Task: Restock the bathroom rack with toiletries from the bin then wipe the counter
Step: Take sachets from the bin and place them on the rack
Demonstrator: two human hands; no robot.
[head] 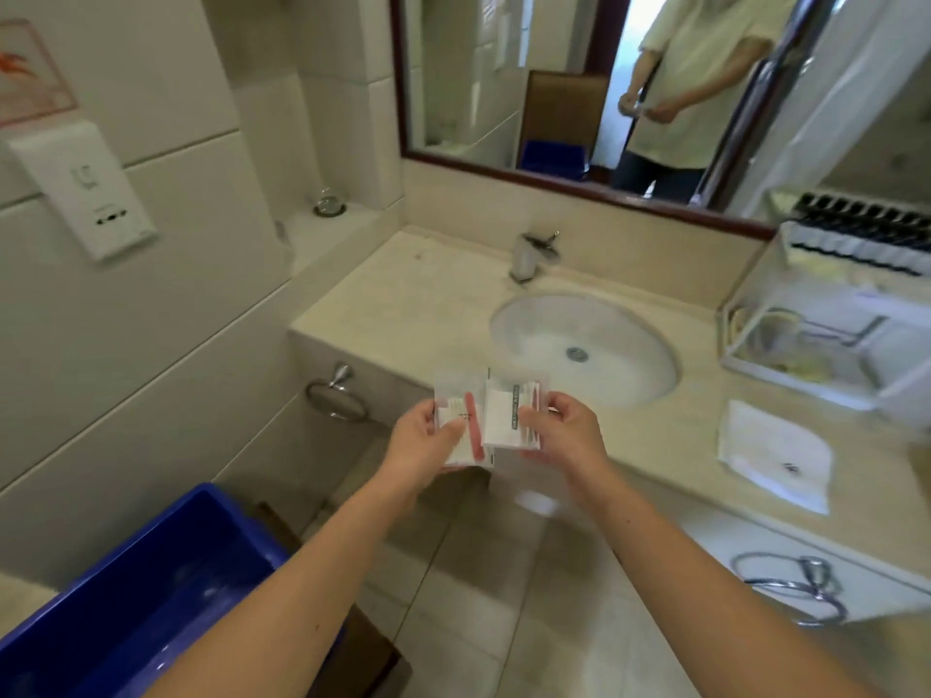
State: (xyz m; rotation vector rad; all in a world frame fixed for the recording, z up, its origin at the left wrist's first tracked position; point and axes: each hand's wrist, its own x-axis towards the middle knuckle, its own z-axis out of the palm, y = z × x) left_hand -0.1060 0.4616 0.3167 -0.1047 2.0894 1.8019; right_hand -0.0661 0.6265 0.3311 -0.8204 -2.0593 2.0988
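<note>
Left hand [423, 440] pinches a clear packet [461, 420] with a pink strip. Right hand [564, 430] pinches a white packet [506, 415]. The packet edges meet, held just before the counter [403, 304] edge, near the sink basin [584, 340].

Rack [728, 340] stands far right on the counter, with dark bottles [856, 234] lined along its top. Folded white cloth [776, 455] lies in front of the rack. Blue bin [151, 596] sits low left. Faucet [534, 254] stands behind the basin.
</note>
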